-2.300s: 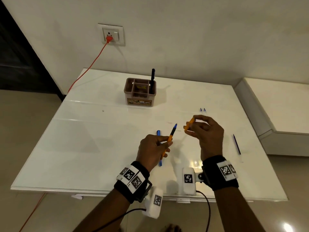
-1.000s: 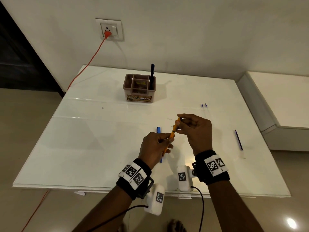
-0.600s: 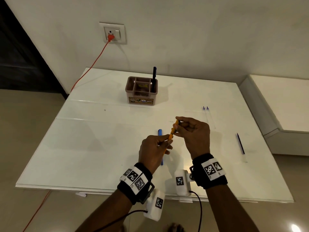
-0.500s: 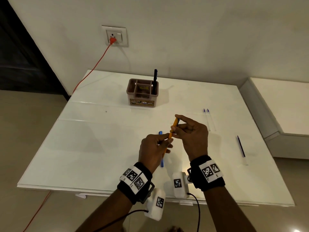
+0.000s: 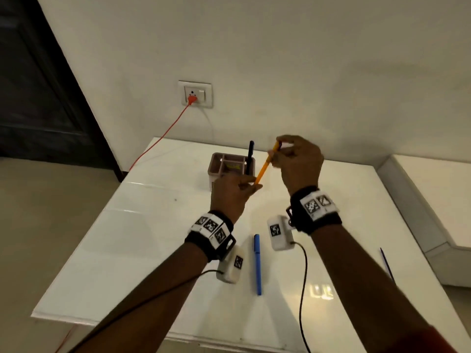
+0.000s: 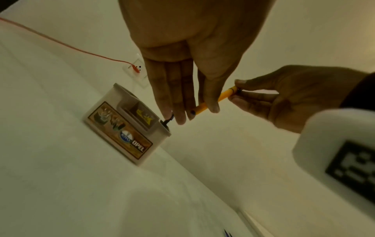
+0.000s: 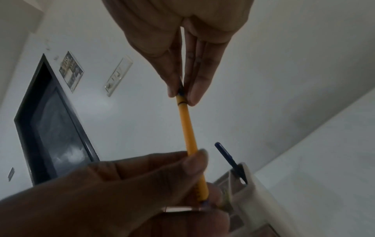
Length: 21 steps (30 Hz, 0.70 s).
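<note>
- Here, the right hand [image 5: 300, 161] pinches the dark top end of an orange pen [image 5: 265, 166] between thumb and fingertips, the fingers closed snugly on it.
- The left hand [image 5: 229, 192] holds the pen's lower end, the thumb pressing it against the fingers.
- Held at both ends, the pen slants in the air above the table [image 5: 153, 238], its top leaning to the right.
- Just behind the hands, a brown pen box [image 5: 221, 164] stands on the table, divided into compartments.
- A dark pen [image 5: 250, 156] stands upright in the box's right-hand compartment, close to the orange one but not touching it.
- Nearer to the person, a blue pen [image 5: 258, 263] lies flat on the table between the two wrists.
- Well off to the right, a thin blue pen [image 5: 386, 263] lies near the table's edge.
- On the wall behind, an orange cord [image 5: 163, 133] runs down from a socket [image 5: 195, 94].
</note>
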{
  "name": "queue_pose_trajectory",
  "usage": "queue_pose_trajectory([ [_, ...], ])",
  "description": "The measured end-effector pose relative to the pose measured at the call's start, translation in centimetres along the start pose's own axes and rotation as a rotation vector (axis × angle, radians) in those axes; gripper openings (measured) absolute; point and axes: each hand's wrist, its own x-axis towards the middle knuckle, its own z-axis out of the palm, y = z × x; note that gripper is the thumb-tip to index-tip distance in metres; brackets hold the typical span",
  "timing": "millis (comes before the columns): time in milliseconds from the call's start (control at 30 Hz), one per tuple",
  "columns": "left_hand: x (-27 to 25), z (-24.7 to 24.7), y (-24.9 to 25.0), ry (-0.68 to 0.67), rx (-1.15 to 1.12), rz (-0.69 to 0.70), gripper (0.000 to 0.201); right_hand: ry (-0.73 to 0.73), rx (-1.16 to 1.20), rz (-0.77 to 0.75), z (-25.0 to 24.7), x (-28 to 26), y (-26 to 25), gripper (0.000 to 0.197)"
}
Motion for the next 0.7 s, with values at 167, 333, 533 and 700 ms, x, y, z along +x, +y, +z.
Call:
queue_pose_trajectory([
  [167,4.9,-0.4,0.5,0.027,0.175,0.032,0.015,0.029,-0.107,-0.124,3.5,6.3,-0.4,0.026],
  [333,6.3,-0.6,0.1,-0.026,0.466,0.009,0.013,-0.026,-0.300,-0.115,6.0,7.6,3.0,0.018],
  [533,6.7,0.4,-3.2,-0.076,0.492,0.045,0.032,-0.124,-0.435,-0.047,7.2,7.1,7.1,0.020],
  [700,6.8,1.1,-4.0,-0.045,0.522,0.024,0.025,-0.206,-0.425,-0.011,7.8,7.4,8.5,0.017],
])
